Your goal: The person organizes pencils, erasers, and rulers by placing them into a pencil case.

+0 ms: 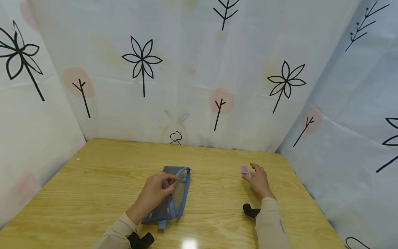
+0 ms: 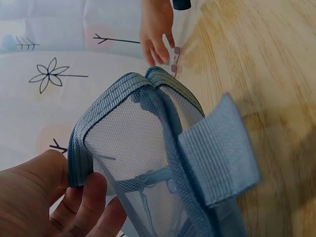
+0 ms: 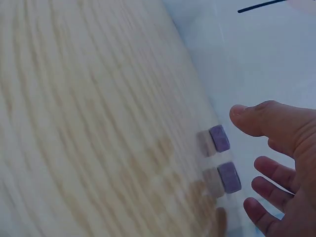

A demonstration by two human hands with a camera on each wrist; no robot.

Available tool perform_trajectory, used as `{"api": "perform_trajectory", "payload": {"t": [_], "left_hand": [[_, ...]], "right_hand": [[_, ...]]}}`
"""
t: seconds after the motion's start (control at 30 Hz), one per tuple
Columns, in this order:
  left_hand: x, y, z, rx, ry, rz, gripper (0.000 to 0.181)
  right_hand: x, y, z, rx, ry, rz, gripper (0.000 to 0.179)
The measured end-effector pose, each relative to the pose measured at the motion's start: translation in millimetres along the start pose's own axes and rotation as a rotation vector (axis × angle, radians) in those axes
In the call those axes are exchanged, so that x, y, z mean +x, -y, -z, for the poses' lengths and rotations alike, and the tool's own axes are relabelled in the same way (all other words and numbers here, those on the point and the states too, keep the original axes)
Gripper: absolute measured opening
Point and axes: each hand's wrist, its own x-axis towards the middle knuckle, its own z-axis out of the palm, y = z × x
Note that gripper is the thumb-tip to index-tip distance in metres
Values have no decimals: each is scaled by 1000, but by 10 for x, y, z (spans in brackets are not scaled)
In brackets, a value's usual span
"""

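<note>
A blue mesh zip pouch (image 1: 158, 209) lies left of the table's middle, its zipped mouth gaping. My left hand (image 1: 155, 190) pinches the rim of that mouth between thumb and fingers, as the left wrist view shows at the pouch's blue edge (image 2: 79, 158). On the right, my right hand (image 1: 259, 180) reaches over two small purple blocks (image 1: 244, 169) with thumb and fingers spread. In the right wrist view both the nearer block (image 3: 229, 177) and the farther block (image 3: 220, 138) sit on the table, just off the fingertips.
The wooden table (image 1: 211, 193) meets patterned white curtains (image 1: 186, 79) at its back and sides. A tiny pale scrap (image 1: 78, 159) lies near the far left edge. Black wrist-worn devices (image 1: 250, 210) stick out beside both sleeves. A blue tab (image 2: 219, 148) projects from the pouch.
</note>
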Motion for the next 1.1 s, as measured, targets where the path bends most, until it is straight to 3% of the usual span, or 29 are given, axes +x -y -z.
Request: {"api": "perform_trajectory", "payload": {"t": [0.23,0.5,1.1], "left_hand": [[-7,16,-4,7,8,-11,23],[-5,25,-6,16,11,-12,24],[6,20,-14,32,-9,-2,23]], "right_hand": [[21,-130,-12,-8,-5,-15,65],[36,-145,-5,-34,29,-33,65],[46,-173,22,-31,23,-37,59]]}}
